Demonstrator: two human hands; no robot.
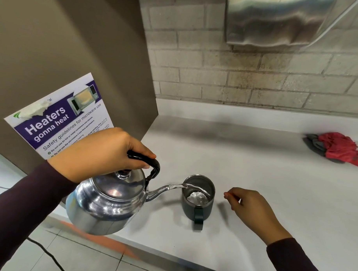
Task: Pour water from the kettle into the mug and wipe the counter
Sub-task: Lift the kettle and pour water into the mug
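Observation:
My left hand (104, 153) grips the black handle of a shiny metal kettle (104, 201), which is tilted to the right above the counter's front edge. A stream of water runs from its spout into a dark green mug (198, 205) standing upright on the white counter (253, 178), handle toward me. Water shows in the mug's bottom. My right hand (250, 208) rests on the counter just right of the mug, fingers loosely curled, holding nothing and not touching the mug. A red and grey cloth (338, 149) lies crumpled at the far right.
A brown side panel with a microwave safety poster (59, 119) stands on the left. A brick wall runs behind the counter, and a steel dispenser (279, 21) hangs on it above. A black cable (48, 254) crosses the tiled floor below the counter edge.

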